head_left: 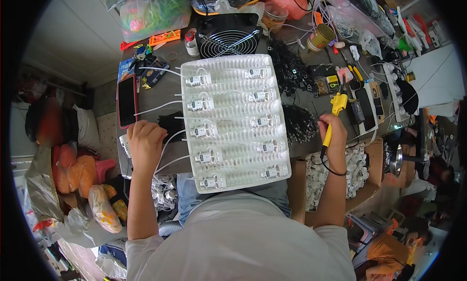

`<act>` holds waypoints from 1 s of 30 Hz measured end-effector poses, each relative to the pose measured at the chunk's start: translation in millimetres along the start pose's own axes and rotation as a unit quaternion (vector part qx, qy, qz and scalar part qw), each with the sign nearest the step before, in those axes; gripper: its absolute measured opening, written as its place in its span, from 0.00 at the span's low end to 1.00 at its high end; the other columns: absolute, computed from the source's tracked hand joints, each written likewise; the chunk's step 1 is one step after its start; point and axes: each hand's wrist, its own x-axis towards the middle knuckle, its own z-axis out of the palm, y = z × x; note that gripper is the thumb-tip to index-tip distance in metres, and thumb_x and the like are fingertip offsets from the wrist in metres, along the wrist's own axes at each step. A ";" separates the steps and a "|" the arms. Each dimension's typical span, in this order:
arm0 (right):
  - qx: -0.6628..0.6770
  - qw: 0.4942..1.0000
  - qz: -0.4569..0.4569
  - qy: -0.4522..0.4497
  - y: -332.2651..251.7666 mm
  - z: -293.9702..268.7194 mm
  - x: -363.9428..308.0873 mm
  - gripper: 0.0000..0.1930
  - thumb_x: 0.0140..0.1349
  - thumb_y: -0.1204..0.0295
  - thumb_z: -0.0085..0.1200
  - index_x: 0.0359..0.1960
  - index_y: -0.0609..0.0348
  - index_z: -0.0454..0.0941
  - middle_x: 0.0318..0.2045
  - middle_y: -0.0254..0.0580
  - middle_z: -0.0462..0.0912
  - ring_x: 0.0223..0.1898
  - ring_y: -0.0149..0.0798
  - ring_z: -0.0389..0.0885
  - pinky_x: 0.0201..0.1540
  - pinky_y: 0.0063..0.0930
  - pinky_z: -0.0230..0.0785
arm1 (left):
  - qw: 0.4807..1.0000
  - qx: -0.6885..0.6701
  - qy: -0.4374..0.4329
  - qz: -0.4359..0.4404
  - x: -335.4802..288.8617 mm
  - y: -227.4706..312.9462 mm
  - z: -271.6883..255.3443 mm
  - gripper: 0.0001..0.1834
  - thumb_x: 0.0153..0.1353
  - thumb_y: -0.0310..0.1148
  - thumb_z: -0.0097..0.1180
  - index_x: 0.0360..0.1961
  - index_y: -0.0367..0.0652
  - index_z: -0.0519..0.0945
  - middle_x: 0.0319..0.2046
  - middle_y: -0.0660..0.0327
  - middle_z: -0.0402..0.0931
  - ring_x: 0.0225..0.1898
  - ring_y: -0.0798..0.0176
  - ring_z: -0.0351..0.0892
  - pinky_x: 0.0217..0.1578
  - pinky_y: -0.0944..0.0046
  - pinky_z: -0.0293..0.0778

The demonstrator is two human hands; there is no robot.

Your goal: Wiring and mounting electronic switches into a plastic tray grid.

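A white ribbed plastic tray [233, 105] holds two columns of small white parts with metal clips, and white cables trail from its left side. My left hand [147, 139] is left of the tray, fingers bent downward together beside a bundle of thin black wires [171, 125]; whatever they grip is hidden. My right hand [334, 131] is closed around the handle of a yellow tool that looks like a soldering iron [338, 104]. Its tip points away from me, and its black cord hangs by my wrist.
A black fan with a wire guard [227, 42] stands behind the tray. Several black wire bundles [299, 123] lie to its right. A phone with a red edge [127, 102] is at the left. A cardboard box of white parts [357, 176] sits at the right, below the table edge.
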 end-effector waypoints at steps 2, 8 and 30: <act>-0.006 1.000 -0.004 0.007 5.1 1.7 0.1 0.16 0.58 0.88 0.64 0.44 0.60 0.76 0.39 0.43 0.83 0.34 0.36 0.82 0.39 0.24 0.74 | 1.000 0.004 0.009 -0.014 1.3 0.5 -1.6 0.06 0.50 0.27 0.69 0.29 0.46 0.84 0.34 0.65 0.81 0.44 0.56 0.79 0.50 0.54 0.68; -0.032 0.998 -0.021 0.044 5.8 2.8 7.5 0.17 0.58 0.88 0.65 0.45 0.60 0.75 0.41 0.41 0.82 0.33 0.32 0.79 0.38 0.22 0.73 | 0.998 0.004 0.048 -0.026 6.3 2.8 -4.2 0.06 0.53 0.25 0.67 0.33 0.43 0.83 0.34 0.62 0.81 0.44 0.53 0.79 0.49 0.52 0.71; 0.304 0.952 0.014 0.005 -97.9 5.5 41.0 0.19 0.64 0.91 0.56 0.48 0.58 0.65 0.42 0.51 0.80 0.44 0.38 0.82 0.50 0.29 0.79 | 0.771 -0.552 0.090 -0.306 23.8 69.9 -30.5 0.04 0.67 0.23 0.62 0.41 0.36 0.84 0.40 0.62 0.84 0.43 0.69 0.81 0.48 0.65 0.75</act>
